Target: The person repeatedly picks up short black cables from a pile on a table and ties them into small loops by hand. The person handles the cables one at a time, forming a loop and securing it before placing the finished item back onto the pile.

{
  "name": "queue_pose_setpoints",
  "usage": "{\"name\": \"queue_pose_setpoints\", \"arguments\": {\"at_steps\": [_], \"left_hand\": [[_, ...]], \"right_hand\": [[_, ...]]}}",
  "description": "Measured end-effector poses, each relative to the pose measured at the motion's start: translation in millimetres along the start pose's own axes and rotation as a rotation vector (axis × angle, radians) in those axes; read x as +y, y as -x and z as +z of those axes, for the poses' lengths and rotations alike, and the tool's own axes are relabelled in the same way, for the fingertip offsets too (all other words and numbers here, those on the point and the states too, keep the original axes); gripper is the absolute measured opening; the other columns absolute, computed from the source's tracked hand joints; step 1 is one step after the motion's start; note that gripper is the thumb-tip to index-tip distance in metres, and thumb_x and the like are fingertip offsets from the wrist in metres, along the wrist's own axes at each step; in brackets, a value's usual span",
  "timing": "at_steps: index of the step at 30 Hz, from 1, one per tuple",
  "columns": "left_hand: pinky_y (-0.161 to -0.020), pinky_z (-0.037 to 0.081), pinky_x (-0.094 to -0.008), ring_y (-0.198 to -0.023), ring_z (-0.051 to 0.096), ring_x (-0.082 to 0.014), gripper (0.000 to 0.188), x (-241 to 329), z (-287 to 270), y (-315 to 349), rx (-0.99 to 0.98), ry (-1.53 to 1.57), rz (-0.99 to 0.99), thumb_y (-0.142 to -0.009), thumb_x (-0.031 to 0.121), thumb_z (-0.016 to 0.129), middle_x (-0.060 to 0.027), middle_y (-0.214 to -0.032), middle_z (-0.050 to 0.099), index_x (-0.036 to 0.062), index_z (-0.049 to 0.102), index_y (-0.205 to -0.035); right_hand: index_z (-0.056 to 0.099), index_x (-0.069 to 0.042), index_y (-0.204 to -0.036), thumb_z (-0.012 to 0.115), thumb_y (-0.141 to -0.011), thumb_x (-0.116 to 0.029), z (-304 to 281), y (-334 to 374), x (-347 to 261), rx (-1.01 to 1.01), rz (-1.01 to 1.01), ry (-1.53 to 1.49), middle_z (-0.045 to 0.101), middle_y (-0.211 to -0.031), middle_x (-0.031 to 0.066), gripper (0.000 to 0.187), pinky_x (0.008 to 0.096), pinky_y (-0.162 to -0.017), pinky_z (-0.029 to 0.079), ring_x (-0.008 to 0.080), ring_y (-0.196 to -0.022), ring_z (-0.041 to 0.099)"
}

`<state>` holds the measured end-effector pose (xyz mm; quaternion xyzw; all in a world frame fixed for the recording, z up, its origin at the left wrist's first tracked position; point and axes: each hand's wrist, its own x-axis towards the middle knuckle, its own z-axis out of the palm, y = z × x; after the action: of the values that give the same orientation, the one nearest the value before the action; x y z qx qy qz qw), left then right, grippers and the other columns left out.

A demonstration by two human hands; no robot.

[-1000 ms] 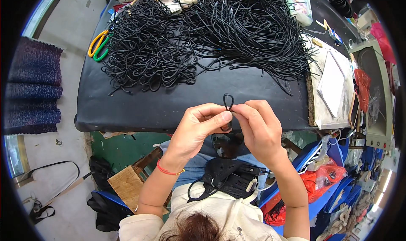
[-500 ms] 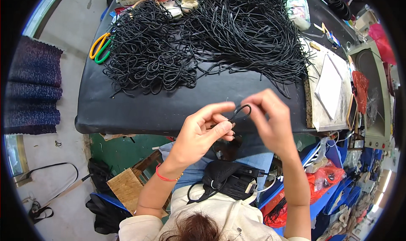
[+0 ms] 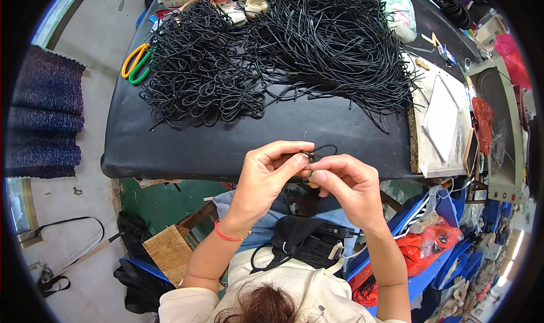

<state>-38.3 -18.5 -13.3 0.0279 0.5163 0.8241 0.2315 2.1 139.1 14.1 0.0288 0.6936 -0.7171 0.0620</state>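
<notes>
A thin black cord, bent into a small loop, is pinched between the thumb and fingers of my left hand above the table's near edge. My right hand is closed right beside it, thumb and forefinger pressed on the cord just below the loop. The fingers partly hide where the cord crosses itself. Beyond my hands lies a pile of looped black cords at the left. A larger heap of loose black cords lies to its right.
Scissors with orange and green handles lie by the left pile on the black-covered table. At the right sits a pale board with a white sheet. A plastic bag rests at the back. A red bag lies below on the right.
My right hand has come down and closed on the cord beside my left fingers. The loop, upright before, now lies flatter to the right.
</notes>
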Motion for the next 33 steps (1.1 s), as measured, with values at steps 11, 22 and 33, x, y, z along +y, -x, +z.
{"name": "queue_pose_setpoints", "arguments": {"at_steps": [11,22,33], "left_hand": [[-0.074,0.048,-0.0206,-0.081,0.056,-0.0080,0.027,-13.1,15.9,7.6,0.215,-0.104,0.215,-0.080,-0.004,0.060,-0.0054,-0.092,0.056,-0.0016,0.047,-0.104],[-0.066,0.049,-0.0208,-0.076,0.059,-0.0073,0.020,-3.8,6.7,11.6,-0.039,-0.199,-0.042,-0.083,0.004,0.061,-0.0070,-0.086,0.063,-0.0041,0.059,-0.102],[-0.057,0.047,-0.0218,-0.065,0.057,-0.0067,0.014,5.5,7.4,12.4,-0.065,-0.436,0.023,-0.080,0.008,0.065,-0.0067,-0.080,0.064,-0.0029,0.063,-0.089]], "right_hand": [[0.057,0.000,-0.083,0.069,-0.078,-0.012,17.9,-9.6,0.2,0.316,-0.063,0.298,0.055,-0.068,0.0005,0.018,0.0171,-0.051,0.039,0.0046,-0.056,0.047],[0.062,0.000,-0.088,0.063,-0.084,-0.014,2.0,-16.4,5.4,0.176,0.078,-0.101,0.060,-0.078,-0.0006,0.014,0.0202,-0.068,0.043,0.0039,-0.073,0.053],[0.055,-0.003,-0.085,0.059,-0.088,-0.022,-7.4,-9.1,3.1,0.034,0.252,-0.051,0.052,-0.071,-0.0036,0.020,0.0174,-0.058,0.036,0.0010,-0.066,0.043]]}}
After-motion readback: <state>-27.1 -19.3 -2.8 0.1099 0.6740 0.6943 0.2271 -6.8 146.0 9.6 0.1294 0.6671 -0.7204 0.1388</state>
